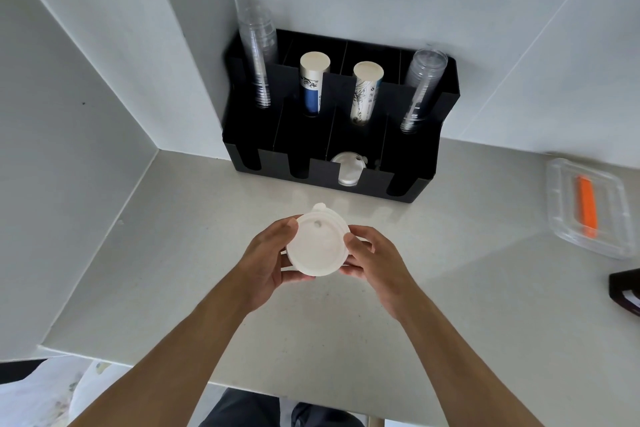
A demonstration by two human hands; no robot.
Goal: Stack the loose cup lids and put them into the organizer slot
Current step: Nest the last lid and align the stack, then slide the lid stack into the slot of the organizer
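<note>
A stack of white cup lids (pixel 317 244) is held above the pale counter between both hands. My left hand (pixel 268 258) grips its left side and my right hand (pixel 372 258) grips its right side. One lid's tab sticks out at the far edge. Behind stands the black organizer (pixel 322 172) against the wall. Its front row has several slots; one front slot right of the middle holds a pile of translucent lids (pixel 347 168). The other front slots look dark and I cannot see into them.
The organizer's back row holds two stacks of clear cups (pixel 258 55) (pixel 420 90) and two stacks of paper cups (pixel 313 83) (pixel 365 90). A clear plastic box (pixel 588 210) with an orange item lies at the right. A dark object (pixel 625 291) sits at the right edge.
</note>
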